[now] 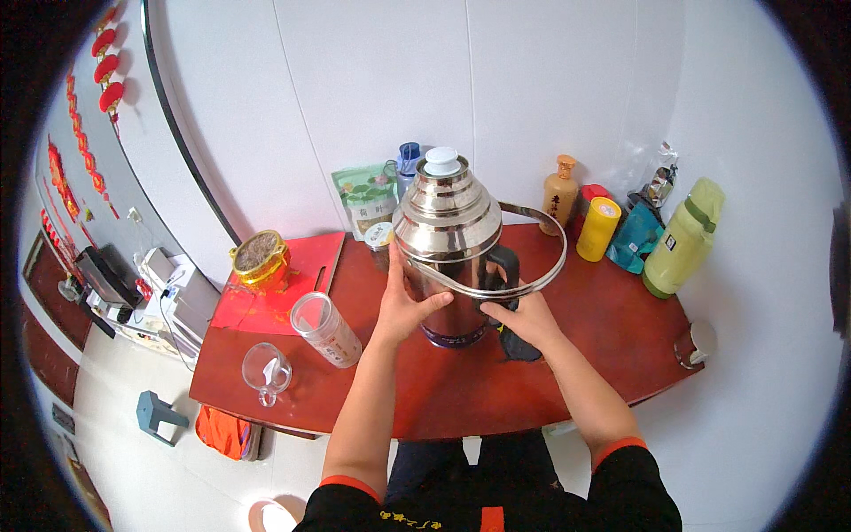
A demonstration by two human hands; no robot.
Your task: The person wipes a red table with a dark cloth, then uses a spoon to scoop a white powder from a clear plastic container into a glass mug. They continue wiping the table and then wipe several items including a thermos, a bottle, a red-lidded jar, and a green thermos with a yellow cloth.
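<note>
A large stainless-steel vacuum flask [452, 233] stands upright before me, with a white stopper [442, 161] in its neck. Its metal carrying hoop [557, 249] tilts forward and to the right. My left hand [408, 302] presses flat along the flask's left side, thumb across the front. On the other side, my right hand [522, 312] is around the black side handle [508, 263], its fingers partly hidden. A small dark object [518, 347] lies at the flask's foot, below my right hand. To the left are a lidded clear tumbler [327, 330] and a glass mug [267, 371].
The red wooden table [465, 405] meets the wall behind. A gold pot [261, 259] sits on a red board [309, 266]. Behind the flask are a green pouch [367, 196] and a jar [379, 239]. At right stand a ceramic bottle [560, 193], yellow canister [598, 228] and green bottle [681, 243].
</note>
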